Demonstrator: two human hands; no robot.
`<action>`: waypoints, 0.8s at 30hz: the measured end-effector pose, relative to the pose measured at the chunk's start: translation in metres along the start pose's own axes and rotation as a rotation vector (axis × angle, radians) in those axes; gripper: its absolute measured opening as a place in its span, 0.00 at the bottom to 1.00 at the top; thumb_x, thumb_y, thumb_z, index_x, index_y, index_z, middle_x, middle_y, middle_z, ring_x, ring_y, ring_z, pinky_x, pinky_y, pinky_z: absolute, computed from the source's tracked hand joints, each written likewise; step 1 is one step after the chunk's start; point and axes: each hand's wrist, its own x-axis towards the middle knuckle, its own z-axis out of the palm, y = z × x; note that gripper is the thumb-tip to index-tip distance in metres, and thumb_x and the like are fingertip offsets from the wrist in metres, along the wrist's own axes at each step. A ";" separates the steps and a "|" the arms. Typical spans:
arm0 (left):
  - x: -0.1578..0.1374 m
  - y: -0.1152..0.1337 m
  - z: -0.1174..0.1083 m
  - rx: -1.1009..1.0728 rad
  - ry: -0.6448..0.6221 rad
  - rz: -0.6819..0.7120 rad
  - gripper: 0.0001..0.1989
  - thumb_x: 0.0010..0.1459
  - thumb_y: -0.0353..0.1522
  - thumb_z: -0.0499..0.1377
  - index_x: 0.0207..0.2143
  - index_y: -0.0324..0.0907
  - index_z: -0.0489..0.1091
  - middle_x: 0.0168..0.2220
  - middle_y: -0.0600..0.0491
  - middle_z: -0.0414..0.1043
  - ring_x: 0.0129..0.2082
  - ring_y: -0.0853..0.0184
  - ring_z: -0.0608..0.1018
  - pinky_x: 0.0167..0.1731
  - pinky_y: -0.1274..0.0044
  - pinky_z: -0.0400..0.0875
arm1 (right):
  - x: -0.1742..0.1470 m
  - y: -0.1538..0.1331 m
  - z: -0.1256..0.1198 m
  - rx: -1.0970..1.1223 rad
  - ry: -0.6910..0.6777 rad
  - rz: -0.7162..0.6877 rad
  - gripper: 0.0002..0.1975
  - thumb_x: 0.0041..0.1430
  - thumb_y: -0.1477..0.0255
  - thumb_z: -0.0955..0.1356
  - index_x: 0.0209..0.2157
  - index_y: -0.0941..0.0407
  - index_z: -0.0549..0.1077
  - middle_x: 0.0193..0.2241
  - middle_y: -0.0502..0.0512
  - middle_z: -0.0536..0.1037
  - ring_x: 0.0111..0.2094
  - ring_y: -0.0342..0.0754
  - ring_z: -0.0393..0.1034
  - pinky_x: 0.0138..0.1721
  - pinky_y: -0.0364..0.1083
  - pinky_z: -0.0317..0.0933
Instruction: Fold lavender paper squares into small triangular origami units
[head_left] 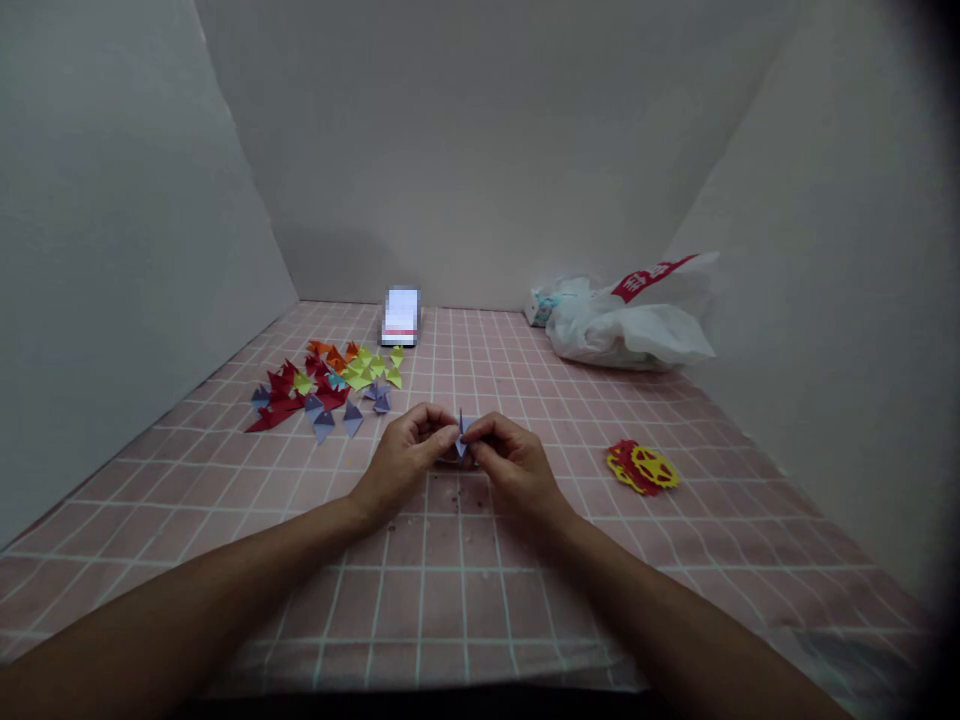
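Between my two hands, just above the middle of the table, is a small purple origami crane (461, 440) with a thin point sticking up. My left hand (411, 450) pinches it from the left between thumb and fingers. From the right, my right hand (514, 455) grips its other side with thumb and forefinger. The fingertips hide part of the folded paper. Left of my hands lies a group of folded paper cranes, among them red cranes (285, 395), yellow cranes (365, 370), orange cranes (330, 353) and purple cranes (322, 420).
A phone (400, 317) stands upright behind the cranes. At the back right lies a white plastic bag (622, 330) beside a small box (537, 307). Red and yellow cut-out discs (651, 467) lie right of my hands. A pink checked cloth (360, 620) covers the table; pale walls surround it.
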 end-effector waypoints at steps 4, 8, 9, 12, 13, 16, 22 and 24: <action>0.001 -0.004 0.000 0.031 0.023 0.032 0.08 0.52 0.32 0.65 0.33 0.40 0.69 0.29 0.56 0.73 0.28 0.70 0.76 0.29 0.78 0.72 | -0.001 -0.004 0.001 0.064 -0.016 0.028 0.02 0.56 0.75 0.69 0.32 0.54 0.73 0.28 0.47 0.75 0.29 0.43 0.71 0.33 0.44 0.67; 0.000 -0.004 -0.001 0.152 0.080 0.133 0.07 0.53 0.31 0.64 0.33 0.40 0.69 0.29 0.57 0.70 0.29 0.71 0.74 0.31 0.78 0.70 | -0.001 -0.007 0.001 0.125 0.010 0.084 0.04 0.59 0.69 0.70 0.35 0.54 0.72 0.28 0.47 0.74 0.28 0.42 0.70 0.32 0.44 0.66; -0.001 -0.003 -0.001 0.184 0.086 0.156 0.06 0.54 0.31 0.64 0.33 0.40 0.69 0.29 0.57 0.70 0.29 0.71 0.74 0.31 0.78 0.70 | -0.001 -0.007 0.001 0.119 0.006 0.095 0.05 0.60 0.68 0.70 0.35 0.54 0.72 0.28 0.47 0.74 0.27 0.42 0.70 0.31 0.44 0.65; -0.002 -0.003 -0.001 0.261 0.073 0.205 0.05 0.55 0.30 0.63 0.33 0.41 0.69 0.29 0.56 0.70 0.29 0.70 0.74 0.31 0.78 0.70 | -0.001 -0.004 0.000 0.086 -0.025 0.113 0.08 0.60 0.66 0.71 0.32 0.55 0.72 0.27 0.48 0.73 0.26 0.42 0.69 0.30 0.43 0.63; -0.002 -0.004 -0.001 0.275 0.069 0.220 0.05 0.55 0.30 0.63 0.33 0.41 0.69 0.29 0.56 0.70 0.29 0.71 0.74 0.31 0.78 0.70 | -0.001 -0.003 0.000 0.076 -0.033 0.113 0.08 0.59 0.66 0.71 0.31 0.55 0.72 0.26 0.48 0.73 0.25 0.42 0.68 0.30 0.43 0.63; -0.002 -0.006 -0.002 0.255 0.066 0.215 0.06 0.54 0.30 0.64 0.34 0.41 0.69 0.30 0.56 0.70 0.30 0.71 0.74 0.31 0.78 0.71 | -0.001 -0.001 0.000 0.068 -0.022 0.104 0.08 0.59 0.66 0.71 0.30 0.55 0.72 0.24 0.47 0.72 0.24 0.42 0.68 0.29 0.44 0.62; -0.001 -0.007 -0.002 0.115 0.008 0.042 0.08 0.54 0.33 0.65 0.32 0.41 0.69 0.29 0.55 0.73 0.29 0.69 0.77 0.32 0.76 0.74 | 0.000 -0.001 0.000 0.051 0.020 0.046 0.08 0.59 0.66 0.72 0.30 0.55 0.72 0.22 0.47 0.73 0.25 0.43 0.69 0.30 0.44 0.64; -0.001 -0.004 -0.001 0.085 -0.017 0.016 0.08 0.54 0.34 0.65 0.30 0.40 0.68 0.28 0.54 0.75 0.29 0.68 0.78 0.33 0.75 0.75 | 0.000 -0.001 0.000 0.060 0.021 0.046 0.08 0.59 0.67 0.72 0.30 0.54 0.72 0.22 0.47 0.74 0.25 0.43 0.69 0.30 0.44 0.65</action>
